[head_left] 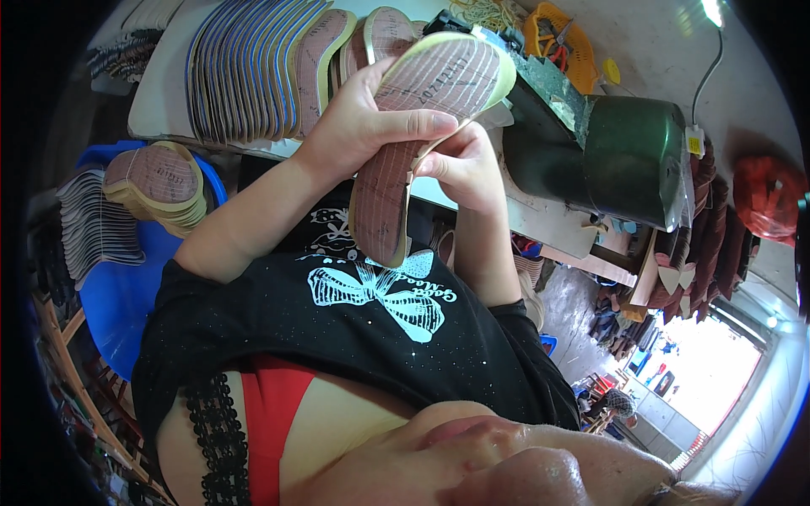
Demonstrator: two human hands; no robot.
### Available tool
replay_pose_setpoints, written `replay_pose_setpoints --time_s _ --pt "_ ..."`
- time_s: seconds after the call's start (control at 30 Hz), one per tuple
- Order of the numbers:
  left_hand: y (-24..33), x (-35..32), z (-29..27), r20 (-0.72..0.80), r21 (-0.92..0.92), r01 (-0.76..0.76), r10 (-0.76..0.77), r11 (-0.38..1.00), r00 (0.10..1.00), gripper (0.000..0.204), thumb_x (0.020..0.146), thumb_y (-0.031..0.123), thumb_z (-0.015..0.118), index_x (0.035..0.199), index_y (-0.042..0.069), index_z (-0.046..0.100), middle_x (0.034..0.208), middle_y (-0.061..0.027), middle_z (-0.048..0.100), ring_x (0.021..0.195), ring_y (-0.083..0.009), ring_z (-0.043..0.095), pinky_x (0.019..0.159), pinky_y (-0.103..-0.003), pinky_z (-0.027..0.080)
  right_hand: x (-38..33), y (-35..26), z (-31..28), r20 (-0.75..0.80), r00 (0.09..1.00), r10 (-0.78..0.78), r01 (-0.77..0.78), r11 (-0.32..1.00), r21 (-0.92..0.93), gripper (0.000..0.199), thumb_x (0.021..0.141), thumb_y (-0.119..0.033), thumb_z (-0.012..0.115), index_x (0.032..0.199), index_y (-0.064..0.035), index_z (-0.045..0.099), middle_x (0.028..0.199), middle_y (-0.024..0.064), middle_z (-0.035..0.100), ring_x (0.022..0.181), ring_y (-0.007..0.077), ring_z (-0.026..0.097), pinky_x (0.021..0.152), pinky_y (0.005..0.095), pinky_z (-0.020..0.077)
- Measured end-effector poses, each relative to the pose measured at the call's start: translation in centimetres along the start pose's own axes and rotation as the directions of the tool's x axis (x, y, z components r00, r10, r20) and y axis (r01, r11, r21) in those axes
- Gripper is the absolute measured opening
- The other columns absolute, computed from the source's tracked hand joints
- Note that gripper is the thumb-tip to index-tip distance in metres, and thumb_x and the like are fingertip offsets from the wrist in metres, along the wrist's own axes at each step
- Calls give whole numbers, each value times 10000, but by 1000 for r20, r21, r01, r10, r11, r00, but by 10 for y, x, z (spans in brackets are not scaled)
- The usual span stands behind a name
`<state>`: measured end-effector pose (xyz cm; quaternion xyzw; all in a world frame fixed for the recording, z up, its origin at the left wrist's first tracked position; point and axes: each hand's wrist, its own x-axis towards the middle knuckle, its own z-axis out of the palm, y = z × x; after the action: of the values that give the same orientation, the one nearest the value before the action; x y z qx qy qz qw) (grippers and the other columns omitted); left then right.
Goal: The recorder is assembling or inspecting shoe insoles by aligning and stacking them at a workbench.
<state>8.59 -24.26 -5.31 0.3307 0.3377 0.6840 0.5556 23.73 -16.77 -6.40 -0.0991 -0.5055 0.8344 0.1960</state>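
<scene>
I hold a shoe insole (447,80) in front of my chest; it is brown with pale lines, dark printing and a yellow edge. My left hand (359,118) wraps across its middle, thumb lying over the face. On the other long edge, my right hand (466,167) pinches the insole near its narrow waist. The fingers behind it are partly hidden. Just beyond my left hand, a long row of insoles (245,76) stands on edge on a white table (160,97), with a few more brown ones (325,55) leaning at its right end.
A dark green machine (629,156) stands on the bench to the right. Behind it is an orange basket (553,21) holding scissors. At left, a blue chair (126,304) carries stacked insoles (160,181). A red plastic bag (766,196) sits far right. Another person (620,405) is in the distance.
</scene>
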Motion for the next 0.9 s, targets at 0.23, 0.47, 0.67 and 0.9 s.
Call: replay_pose_setpoints --time_s 0.23,0.47,0.67,0.9 --pt "-18 21 -5 -248 660 -382 667 647 702 534 683 237 834 1028 -35 531 952 -98 630 858 -150 620 795 -281 494 10 -22 26 -335 894 -298 -109 580 -807 149 865 -89 656 905 50 693 729 36 667 641 62 582 543 206 464" --pt "-7 40 -11 -326 -28 -139 122 990 938 291 907 169 581 1159 25 555 1033 -53 636 913 -113 619 822 -283 498 -2 -13 1 -261 962 -79 -11 945 -328 309 915 -193 601 1108 48 616 916 78 671 770 114 618 639 258 505" --pt "10 85 -31 -278 154 -127 166 980 946 347 841 243 666 1082 0 610 998 -68 658 875 -124 622 803 -257 476 -14 -9 -4 -360 925 118 -181 973 -146 328 927 -279 557 957 40 627 793 165 685 635 201 679 576 281 545" --pt "-30 139 -46 -188 338 24 42 941 981 371 812 314 691 1015 6 653 906 -66 675 801 -123 635 758 -255 494 -4 -12 1 -476 878 52 -95 993 -66 325 927 -252 541 955 63 616 747 174 672 569 200 659 516 284 545"
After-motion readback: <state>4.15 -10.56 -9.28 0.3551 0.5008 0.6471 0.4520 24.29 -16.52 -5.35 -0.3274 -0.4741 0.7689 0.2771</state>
